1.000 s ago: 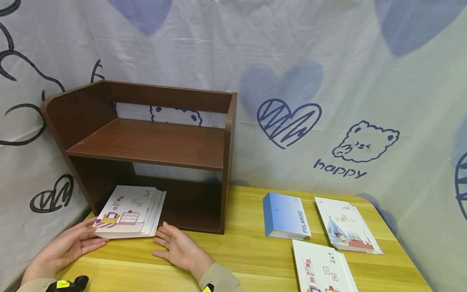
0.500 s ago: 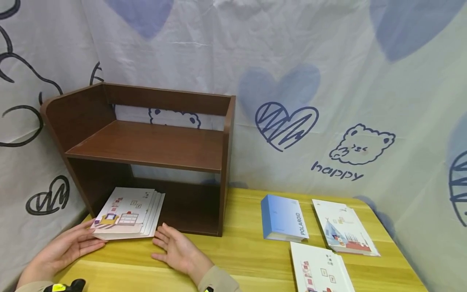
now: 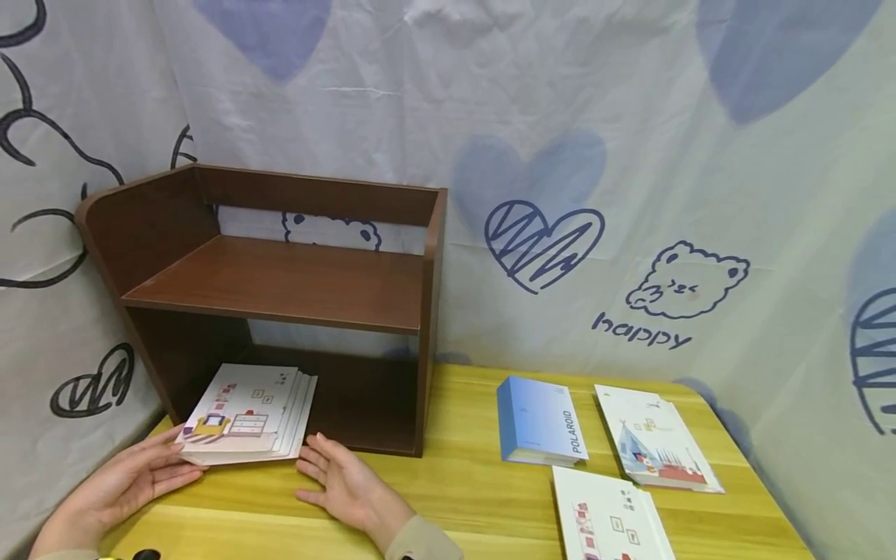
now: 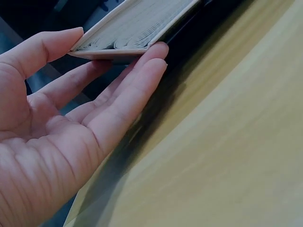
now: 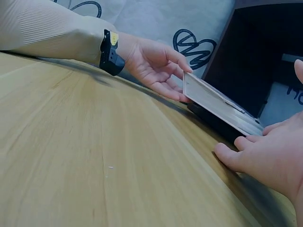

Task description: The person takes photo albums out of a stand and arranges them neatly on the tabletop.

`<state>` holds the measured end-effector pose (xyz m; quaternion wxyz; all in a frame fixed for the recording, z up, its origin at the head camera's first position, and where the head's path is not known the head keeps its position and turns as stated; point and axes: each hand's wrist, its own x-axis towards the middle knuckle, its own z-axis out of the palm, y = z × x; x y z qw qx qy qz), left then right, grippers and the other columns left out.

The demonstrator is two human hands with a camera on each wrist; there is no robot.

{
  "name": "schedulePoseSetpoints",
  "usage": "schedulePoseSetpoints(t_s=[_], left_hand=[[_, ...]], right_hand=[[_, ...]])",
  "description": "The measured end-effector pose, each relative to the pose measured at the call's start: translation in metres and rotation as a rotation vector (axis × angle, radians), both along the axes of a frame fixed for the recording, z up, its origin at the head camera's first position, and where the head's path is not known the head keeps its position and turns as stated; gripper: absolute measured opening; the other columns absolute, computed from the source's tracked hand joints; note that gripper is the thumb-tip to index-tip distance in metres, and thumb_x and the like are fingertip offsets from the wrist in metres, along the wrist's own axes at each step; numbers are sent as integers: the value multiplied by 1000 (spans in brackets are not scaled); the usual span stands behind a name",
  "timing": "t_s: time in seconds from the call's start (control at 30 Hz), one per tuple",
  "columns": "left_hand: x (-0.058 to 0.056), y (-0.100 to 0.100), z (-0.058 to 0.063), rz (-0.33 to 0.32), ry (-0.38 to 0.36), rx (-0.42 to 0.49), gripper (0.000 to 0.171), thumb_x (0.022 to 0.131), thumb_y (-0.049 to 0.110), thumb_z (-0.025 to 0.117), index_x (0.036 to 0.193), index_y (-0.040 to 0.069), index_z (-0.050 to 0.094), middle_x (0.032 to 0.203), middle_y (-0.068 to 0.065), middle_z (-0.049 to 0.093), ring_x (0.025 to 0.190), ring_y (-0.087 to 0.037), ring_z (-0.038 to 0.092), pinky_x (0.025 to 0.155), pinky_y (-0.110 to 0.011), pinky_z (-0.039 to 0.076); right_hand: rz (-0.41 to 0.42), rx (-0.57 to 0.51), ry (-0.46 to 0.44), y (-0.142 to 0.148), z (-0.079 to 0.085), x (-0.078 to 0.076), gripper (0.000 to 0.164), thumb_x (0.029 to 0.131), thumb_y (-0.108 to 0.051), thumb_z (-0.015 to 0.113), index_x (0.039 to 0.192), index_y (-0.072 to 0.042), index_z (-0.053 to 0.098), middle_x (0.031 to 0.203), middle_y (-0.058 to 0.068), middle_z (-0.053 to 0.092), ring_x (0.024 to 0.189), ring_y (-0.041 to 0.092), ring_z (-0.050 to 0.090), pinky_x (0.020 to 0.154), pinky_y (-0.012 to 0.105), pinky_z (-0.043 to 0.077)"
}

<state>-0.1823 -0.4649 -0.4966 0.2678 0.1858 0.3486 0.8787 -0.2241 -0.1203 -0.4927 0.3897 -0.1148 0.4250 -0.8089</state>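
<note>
A white illustrated book (image 3: 259, 400) with stepped layers along its right side lies flat in the lower left of a brown desktop shelf (image 3: 301, 284), its near end jutting past the front edge. At the near left corner, my left hand (image 3: 133, 482) holds the book; in the left wrist view the thumb touches the upper cover edge and fingers (image 4: 135, 97) lie beneath. Beside the near right corner is my right hand (image 3: 353, 486), its fingers extended and touching the book's side, thumb apart. The right wrist view shows the book (image 5: 220, 104) between both hands.
On the yellow wooden table (image 3: 490, 509) to the right lie a thick blue POLAROID book (image 3: 542, 420), a white book with a tent picture (image 3: 654, 439) and another white illustrated book (image 3: 609, 517), cut off below. A patterned cloth (image 3: 525, 78) hangs behind the shelf.
The head view has shifted slightly, so everything sits a little lower and further left. Both hands and the book keep about the same places relative to the shelf.
</note>
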Motion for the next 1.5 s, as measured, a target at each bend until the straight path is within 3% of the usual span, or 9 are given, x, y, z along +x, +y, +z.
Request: schedulePoseSetpoints(t_s=[0.13,0.3,0.6,0.93,1.27,1.37,1.5], left_hand=[[2,5,2,26,15,0,63,103,-4,9,134,18,58,133,-14,60,121,-36,58,108,-46,42],[4,13,7,62,-17,-6,61,104,-3,11,132,20,61,130,-13,62,120,-35,60,107,-46,44],[6,26,13,119,-28,6,58,105,0,14,129,21,63,126,-16,63,118,-36,61,105,-46,46],[8,37,20,97,-6,16,60,105,0,12,132,21,61,128,-16,62,119,-35,61,106,-45,45],[11,45,19,74,48,29,61,104,-3,11,136,19,57,132,-15,60,121,-36,59,107,-45,43],[13,49,20,74,50,32,60,104,-2,10,137,18,57,133,-14,60,122,-35,58,107,-44,43],[16,55,22,69,50,40,60,104,-3,11,138,18,56,134,-13,60,123,-35,58,108,-44,42]], right_hand=[[-33,9,-4,3,0,0,82,97,-47,52,153,2,19,160,25,18,148,41,19,116,63,23],[-77,22,-2,6,-2,-2,80,97,-45,53,151,5,23,157,25,24,146,40,24,115,62,25],[-110,13,1,13,2,-5,82,95,-46,56,150,7,25,157,26,25,146,40,24,115,63,24],[-122,13,9,20,7,-5,75,97,-43,52,149,7,29,156,26,26,145,41,24,116,62,24],[-153,29,15,26,9,-1,65,97,-40,54,143,4,39,146,20,40,136,32,38,113,60,30],[-158,44,33,28,8,0,62,96,-40,54,140,3,44,142,18,45,130,27,43,111,57,35],[-196,75,74,32,9,1,54,95,-38,57,133,0,52,128,10,56,117,21,52,98,45,47]])
